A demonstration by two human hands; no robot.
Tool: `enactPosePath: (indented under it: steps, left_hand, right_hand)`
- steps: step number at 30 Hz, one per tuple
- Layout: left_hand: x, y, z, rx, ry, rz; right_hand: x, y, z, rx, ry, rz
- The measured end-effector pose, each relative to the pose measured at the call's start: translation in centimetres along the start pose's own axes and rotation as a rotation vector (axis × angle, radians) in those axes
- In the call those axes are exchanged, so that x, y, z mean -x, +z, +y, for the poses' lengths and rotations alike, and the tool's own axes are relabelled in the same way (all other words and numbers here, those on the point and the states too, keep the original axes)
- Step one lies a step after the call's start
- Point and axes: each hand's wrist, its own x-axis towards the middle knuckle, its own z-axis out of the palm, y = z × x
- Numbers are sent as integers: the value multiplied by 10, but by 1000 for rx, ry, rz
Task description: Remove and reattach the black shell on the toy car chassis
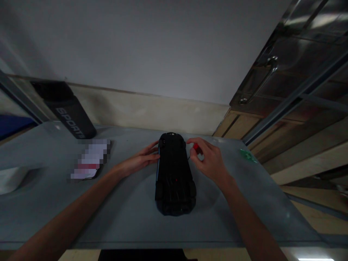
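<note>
A black toy car (175, 170) lies upside down on the grey table (122, 214), its wheels and underside facing up. A strip of blue bodywork shows along its left edge. My left hand (138, 161) rests against the car's left side, fingers stretched out and touching it. At the car's right side, my right hand (210, 159) is closed with thumb and fingers around a small red object (196, 146). A thin dark line near the thumb may belong to that object; its kind is mostly hidden by the fingers.
A dark bottle marked SPORT (69, 112) stands at the back left. In front of it lies a blurred-out phone-like item (92, 159), with a white object (12, 179) at the far left. A small green piece (248, 155) lies near the table's right edge. A wall rises behind.
</note>
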Motion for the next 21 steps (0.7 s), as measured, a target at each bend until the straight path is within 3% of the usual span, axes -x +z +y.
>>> enactPosePath:
  steps: [9,21]
  left_hand:
    - [4,3,3,-33,14,-29]
    - [5,5,4,-24,2,13]
  right_hand:
    - [-2,-2,-3,-26,40,-123]
    - [1,5,1,27,224,-73]
